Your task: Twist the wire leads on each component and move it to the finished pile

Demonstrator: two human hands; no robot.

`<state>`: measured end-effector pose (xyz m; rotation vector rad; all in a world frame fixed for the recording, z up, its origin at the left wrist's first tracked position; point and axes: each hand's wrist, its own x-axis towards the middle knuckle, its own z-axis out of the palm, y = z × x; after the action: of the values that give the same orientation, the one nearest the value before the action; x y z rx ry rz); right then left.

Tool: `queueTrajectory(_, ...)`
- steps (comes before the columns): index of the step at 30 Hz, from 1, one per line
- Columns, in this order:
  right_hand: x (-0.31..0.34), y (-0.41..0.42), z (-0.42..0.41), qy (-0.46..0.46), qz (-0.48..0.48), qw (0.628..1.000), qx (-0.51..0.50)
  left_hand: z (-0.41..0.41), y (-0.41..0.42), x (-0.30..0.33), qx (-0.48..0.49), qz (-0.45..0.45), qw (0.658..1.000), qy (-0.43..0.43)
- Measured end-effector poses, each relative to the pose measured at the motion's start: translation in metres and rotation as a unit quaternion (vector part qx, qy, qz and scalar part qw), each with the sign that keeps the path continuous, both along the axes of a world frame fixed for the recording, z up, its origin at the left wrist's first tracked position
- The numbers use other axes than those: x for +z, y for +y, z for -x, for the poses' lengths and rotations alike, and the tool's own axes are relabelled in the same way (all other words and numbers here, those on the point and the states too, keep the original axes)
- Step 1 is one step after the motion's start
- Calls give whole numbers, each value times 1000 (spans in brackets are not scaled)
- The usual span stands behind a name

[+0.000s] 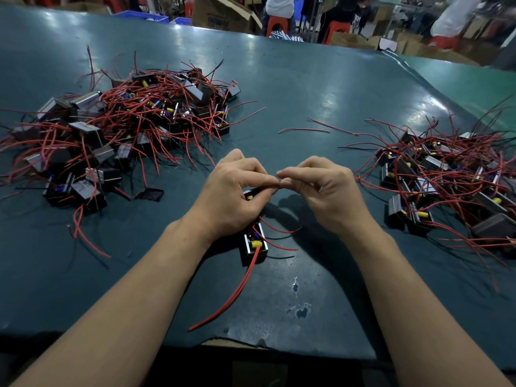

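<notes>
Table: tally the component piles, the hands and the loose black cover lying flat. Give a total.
Component piles: 2, left pile, right pile
Hands: 2, left hand, right hand, pinching a wire lead
Black cover: 1
Total: 5

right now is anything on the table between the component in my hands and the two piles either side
Nothing visible blocks either way. The component lies under the left hand; bare table runs to the left pile. Toward the right pile, only thin stray wires lie farther back.
</notes>
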<state>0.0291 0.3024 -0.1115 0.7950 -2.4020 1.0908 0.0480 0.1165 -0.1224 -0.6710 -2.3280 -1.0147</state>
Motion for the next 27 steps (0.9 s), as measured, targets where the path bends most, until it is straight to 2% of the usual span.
queueTrajectory(7, 3, -7, -4, 24, -90, 995, -38, 1, 2, -1, 32, 17, 999, 38)
queueTrajectory(10, 3, -12, -6, 30, -94, 993, -61, 3, 3, -2, 52, 25, 996, 61)
queueTrajectory(12, 4, -14, -7, -11, -52, 996, -69, 4, 4, -3, 64, 26, 996, 64)
queueTrajectory(15, 3, -20, -8, -127, 43, 985, -104, 5, 5, -4, 81, 33, 993, 77)
queueTrajectory(19, 0, -25, -5, -269, 203, 932, -133, 5, 8, -2, 92, 66, 986, 122)
queueTrajectory(27, 6, -14, -1, -425, 293, 851, -96, 6, 11, -2, 97, 89, 980, 148)
